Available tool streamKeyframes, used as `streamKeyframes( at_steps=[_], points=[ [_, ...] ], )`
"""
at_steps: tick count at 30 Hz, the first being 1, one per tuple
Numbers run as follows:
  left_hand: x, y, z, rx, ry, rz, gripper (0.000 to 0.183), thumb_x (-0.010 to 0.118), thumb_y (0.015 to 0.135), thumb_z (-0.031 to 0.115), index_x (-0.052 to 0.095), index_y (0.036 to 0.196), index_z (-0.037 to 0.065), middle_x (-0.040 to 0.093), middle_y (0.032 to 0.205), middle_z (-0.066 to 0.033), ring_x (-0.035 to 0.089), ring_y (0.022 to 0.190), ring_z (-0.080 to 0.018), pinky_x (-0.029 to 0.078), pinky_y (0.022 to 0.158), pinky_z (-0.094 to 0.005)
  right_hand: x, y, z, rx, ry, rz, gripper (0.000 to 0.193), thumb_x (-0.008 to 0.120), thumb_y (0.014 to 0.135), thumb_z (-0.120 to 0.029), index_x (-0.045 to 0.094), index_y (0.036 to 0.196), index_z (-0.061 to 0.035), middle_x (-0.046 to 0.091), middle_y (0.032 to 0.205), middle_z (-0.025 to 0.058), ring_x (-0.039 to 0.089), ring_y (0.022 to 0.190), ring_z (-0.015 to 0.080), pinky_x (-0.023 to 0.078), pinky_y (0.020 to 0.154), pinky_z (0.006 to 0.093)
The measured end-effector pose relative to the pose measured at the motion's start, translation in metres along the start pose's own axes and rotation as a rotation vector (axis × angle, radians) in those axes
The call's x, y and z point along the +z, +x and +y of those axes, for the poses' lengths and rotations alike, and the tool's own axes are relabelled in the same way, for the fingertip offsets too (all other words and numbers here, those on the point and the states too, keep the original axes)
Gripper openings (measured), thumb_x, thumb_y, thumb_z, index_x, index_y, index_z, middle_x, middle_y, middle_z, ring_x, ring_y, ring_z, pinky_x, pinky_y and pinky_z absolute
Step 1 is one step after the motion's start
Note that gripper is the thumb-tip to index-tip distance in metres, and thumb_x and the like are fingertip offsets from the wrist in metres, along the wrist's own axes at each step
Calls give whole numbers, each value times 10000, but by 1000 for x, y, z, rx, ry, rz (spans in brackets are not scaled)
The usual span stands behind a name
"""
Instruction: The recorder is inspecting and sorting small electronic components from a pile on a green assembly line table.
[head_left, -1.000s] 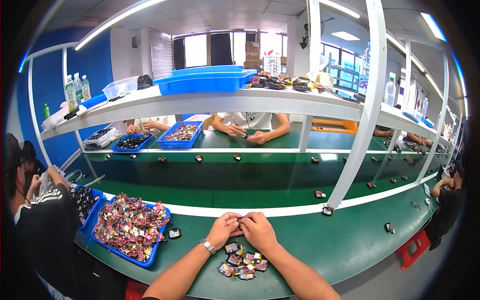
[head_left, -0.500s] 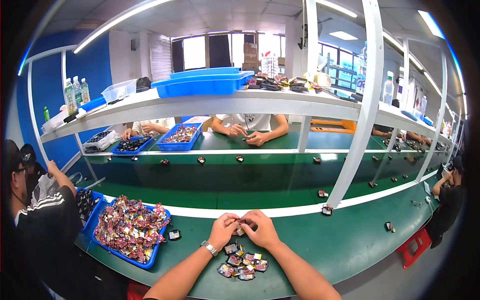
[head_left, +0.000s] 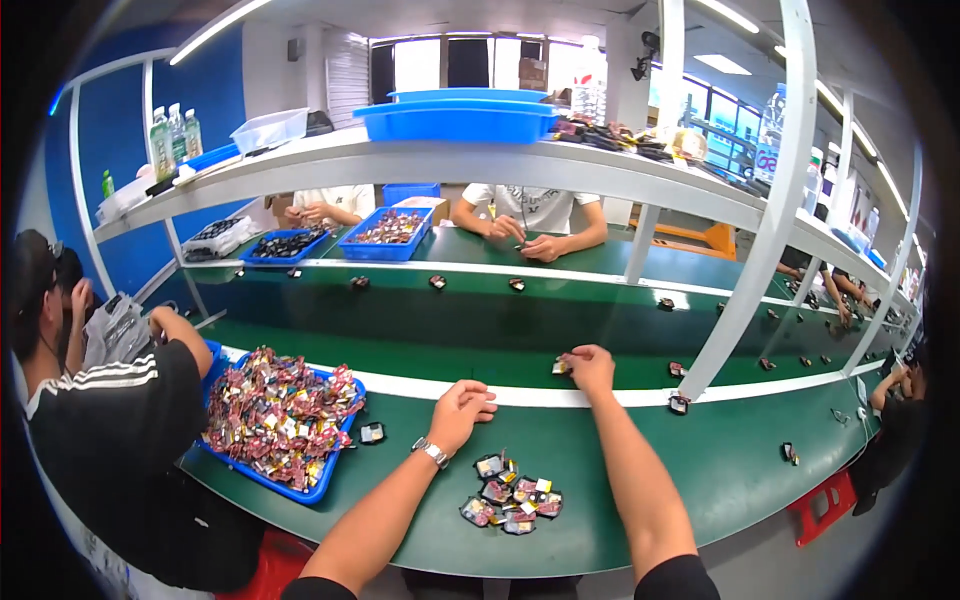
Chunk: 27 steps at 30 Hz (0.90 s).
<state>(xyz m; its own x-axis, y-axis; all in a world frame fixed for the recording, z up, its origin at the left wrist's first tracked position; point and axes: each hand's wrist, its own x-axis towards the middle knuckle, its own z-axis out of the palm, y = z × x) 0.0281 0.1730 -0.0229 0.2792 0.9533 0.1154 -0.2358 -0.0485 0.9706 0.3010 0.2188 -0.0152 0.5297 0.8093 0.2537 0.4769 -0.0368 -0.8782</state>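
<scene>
My right hand (head_left: 590, 366) reaches forward to the white strip at the belt's edge, fingers pinched on a small dark part (head_left: 561, 367). My left hand (head_left: 460, 410), with a wristwatch, rests loosely curled on the green bench and holds nothing I can see. A small pile of several little packaged parts (head_left: 508, 493) lies on the bench between my forearms. A blue tray (head_left: 316, 481) heaped with colourful small parts sits to my left, with a single dark part (head_left: 372, 432) beside it.
A green conveyor belt (head_left: 450, 330) carries spaced small dark parts. A white post (head_left: 745, 250) rises right of my right hand. A person in a black shirt (head_left: 110, 420) sits at my left. Other people work across the belt under a white shelf with blue bins (head_left: 460, 115).
My hands were together over the pile. My right hand has since stretched forward to the white strip with a small part, and my left hand stayed back, slightly left.
</scene>
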Motion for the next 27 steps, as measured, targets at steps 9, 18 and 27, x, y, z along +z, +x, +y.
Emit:
streamKeyframes(
  at_steps=[9,18,27],
  points=[
    [-11,-3,-4,45,75,-14,143,506,940,47,572,1049,-16,679,1026,-137,663,850,-154,555,724,-278,-24,-100,-81,-254,-166,-651,456,763,771,-331,670,1057,11,696,949,142,662,844,213,523,776,331],
    [-4,-3,0,47,93,-41,141,517,940,55,565,1052,-17,675,998,-129,667,824,-166,554,702,-275,-15,-151,-81,-482,-289,-975,496,785,721,-284,639,1133,-50,585,1082,133,592,983,262,486,883,363],
    [-10,-2,6,-103,246,-402,223,563,947,113,605,1110,-35,688,926,-122,658,734,-147,540,653,-256,-24,-135,-72,-294,-68,-925,370,720,738,-76,598,1080,-9,651,894,89,629,810,175,519,787,295]
  ],
)
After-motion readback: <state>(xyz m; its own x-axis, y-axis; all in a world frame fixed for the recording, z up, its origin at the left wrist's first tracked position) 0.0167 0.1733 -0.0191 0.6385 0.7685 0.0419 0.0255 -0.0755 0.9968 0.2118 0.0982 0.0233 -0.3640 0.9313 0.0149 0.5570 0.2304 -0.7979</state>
